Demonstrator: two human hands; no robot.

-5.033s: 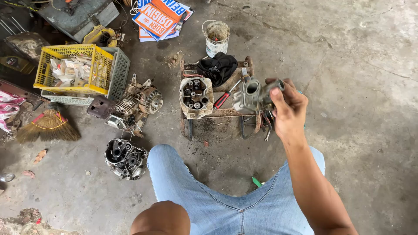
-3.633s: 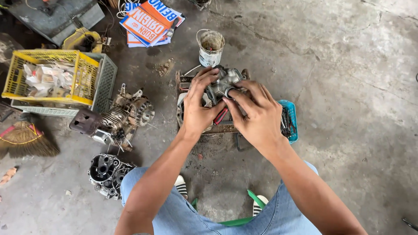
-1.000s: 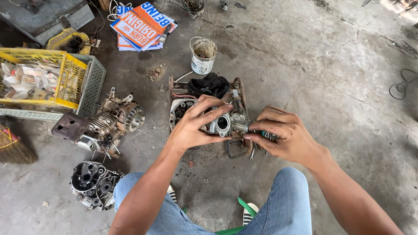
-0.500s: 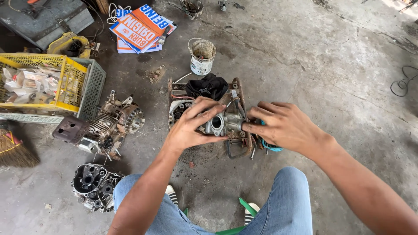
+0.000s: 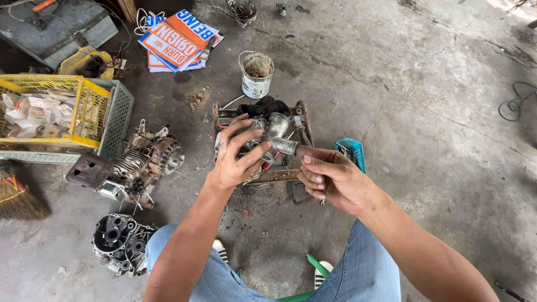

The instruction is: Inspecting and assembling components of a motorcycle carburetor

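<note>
Clearly the left hand (image 5: 238, 159) grasps the grey metal carburettor (image 5: 274, 137) above the rusty stand (image 5: 279, 176), its spout pointing right toward the right hand (image 5: 330, 179), whose loosely curled fingers pinch that tip.

Two engine blocks (image 5: 131, 162) (image 5: 120, 243), one bucket (image 5: 256, 74), two crates (image 5: 53, 112) (image 5: 118, 120), one broom (image 5: 19, 198).

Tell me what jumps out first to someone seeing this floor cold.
At centre, the left hand and right hand hold a small grey metal part above a rusty frame on the concrete floor. To the left lie two engine pieces and a yellow crate of bagged bits. Further back stand a dirty white bucket and a stack of orange and blue booklets.
</note>
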